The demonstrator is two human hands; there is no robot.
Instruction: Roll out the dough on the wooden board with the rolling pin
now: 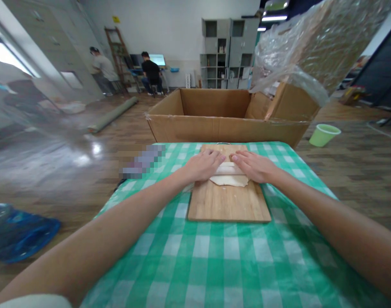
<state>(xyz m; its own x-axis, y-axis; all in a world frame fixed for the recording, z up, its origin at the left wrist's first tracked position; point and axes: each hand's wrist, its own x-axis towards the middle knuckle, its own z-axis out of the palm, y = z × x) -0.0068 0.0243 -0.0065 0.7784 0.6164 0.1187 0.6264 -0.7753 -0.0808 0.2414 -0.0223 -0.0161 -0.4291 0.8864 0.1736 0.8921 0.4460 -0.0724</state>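
Left hand (204, 166) and right hand (253, 167) lie flat, fingers together, pressing a rolling pin (228, 169) over dough (230, 181) on the cutting board (229, 201). Cardboard box (221, 119) behind the table (214, 256): contents not visible.

You get even, bright indoor light from ceiling strips (274, 18) at top right. Glare patches shine on the wooden floor (92, 149) left of the worktop. Edges bend and smear; your forearms blur near the bottom corners.
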